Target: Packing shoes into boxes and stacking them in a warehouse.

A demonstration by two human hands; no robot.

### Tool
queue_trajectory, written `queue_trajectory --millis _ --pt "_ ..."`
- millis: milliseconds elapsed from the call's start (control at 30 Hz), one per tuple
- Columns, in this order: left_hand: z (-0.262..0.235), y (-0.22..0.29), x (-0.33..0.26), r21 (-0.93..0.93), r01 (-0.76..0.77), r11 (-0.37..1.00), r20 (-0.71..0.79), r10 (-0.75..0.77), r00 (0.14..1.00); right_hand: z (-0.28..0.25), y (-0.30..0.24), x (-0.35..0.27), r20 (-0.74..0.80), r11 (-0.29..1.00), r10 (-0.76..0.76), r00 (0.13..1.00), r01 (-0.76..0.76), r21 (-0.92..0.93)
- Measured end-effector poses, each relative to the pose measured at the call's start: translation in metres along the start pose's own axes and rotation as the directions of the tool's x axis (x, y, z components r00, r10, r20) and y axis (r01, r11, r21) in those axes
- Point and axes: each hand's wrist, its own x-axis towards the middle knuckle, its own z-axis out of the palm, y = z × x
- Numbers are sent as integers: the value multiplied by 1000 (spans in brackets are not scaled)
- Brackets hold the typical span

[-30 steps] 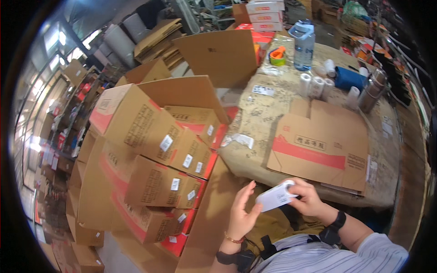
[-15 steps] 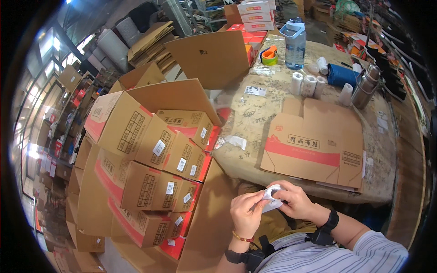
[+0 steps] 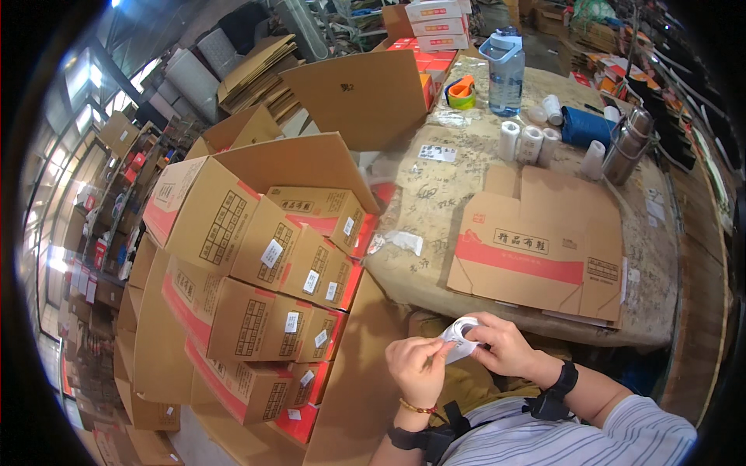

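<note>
Close to my body, a white roll of stickers is gripped by my right hand, with fingers at its core. My left hand pinches the loose end of the strip with thumb and forefinger. Left of my hands, several brown shoe boxes with red bands are stacked inside a large open carton; white stickers are on their ends. A flattened brown box with a red band lies on the table beyond my hands.
The covered table bears more white rolls, a blue water bottle, a steel flask, tape rolls and a blue bundle. Raised carton flaps stand left of it. White boxes are piled behind.
My left hand has shifted slightly left and down from the roll, its fingers still pinched at the strip. My right hand keeps the roll in nearly the same place.
</note>
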Motion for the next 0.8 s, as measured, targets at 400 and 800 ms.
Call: queue_trajectory --millis 400,800 --pt "-108 -85 30 -795 159 586 -470 -760 449 14 40 -10 -75 899 281 957 -236 369" --pt "-131 -82 62 -958 285 -34 79 -986 149 12 25 -12 -65 890 294 954 -249 382"
